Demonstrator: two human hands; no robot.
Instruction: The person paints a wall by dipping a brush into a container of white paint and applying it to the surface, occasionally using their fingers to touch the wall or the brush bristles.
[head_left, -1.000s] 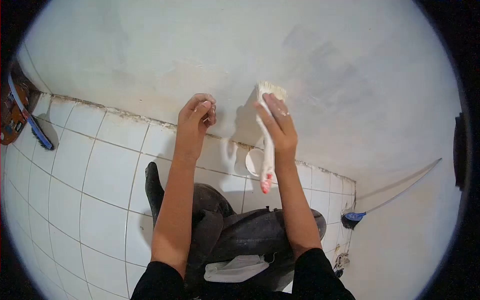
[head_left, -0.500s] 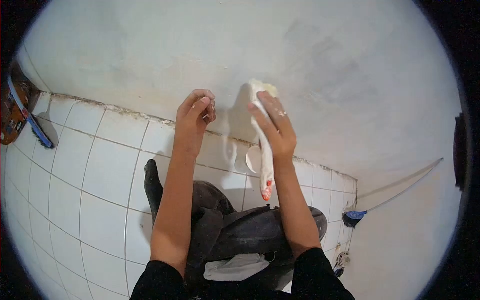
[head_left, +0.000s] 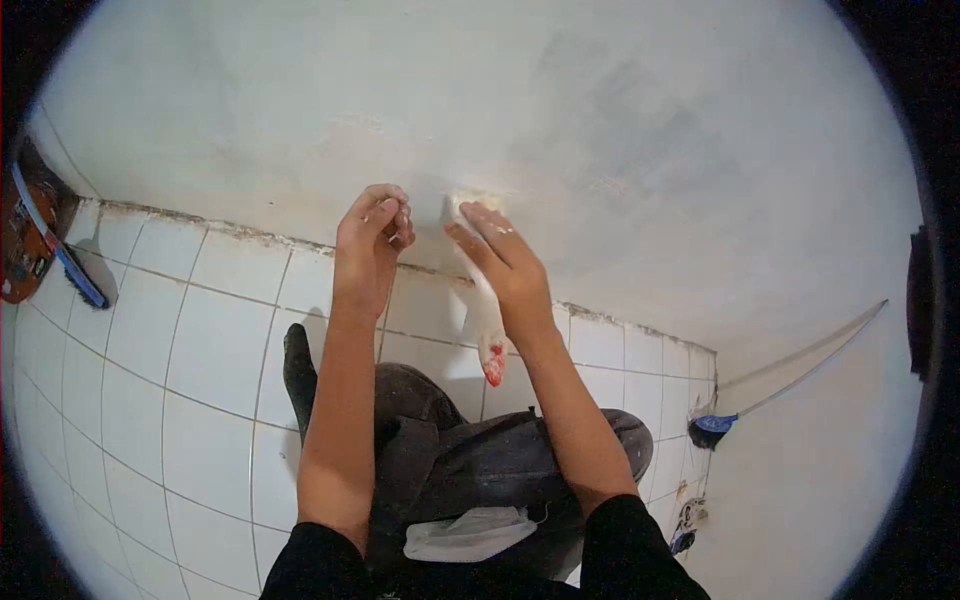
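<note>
My right hand (head_left: 505,270) is wrapped round a long, white-smeared hand tool (head_left: 487,318) with a red handle end pointing down. The tool's broad, white-coated head is at the lower part of the pale wall (head_left: 400,120), under my fingers; its exact kind is hidden by the white coating. White smears mark my right fingers. To the left, my left hand (head_left: 372,225) is held near the wall with its fingers curled in and white-smeared. Whatever it may hold is hidden.
A white face mask (head_left: 470,535) lies on my lap. White floor tiles (head_left: 210,400) meet the wall along a dirty edge. A blue brush (head_left: 85,278) is at the far left, beside a brown patterned object (head_left: 25,245). A blue broom (head_left: 712,430) leans on the right.
My right hand and the white-smeared tool have moved left and slightly down, bringing the head against the wall. My left hand has shifted a little left, its fingers still curled.
</note>
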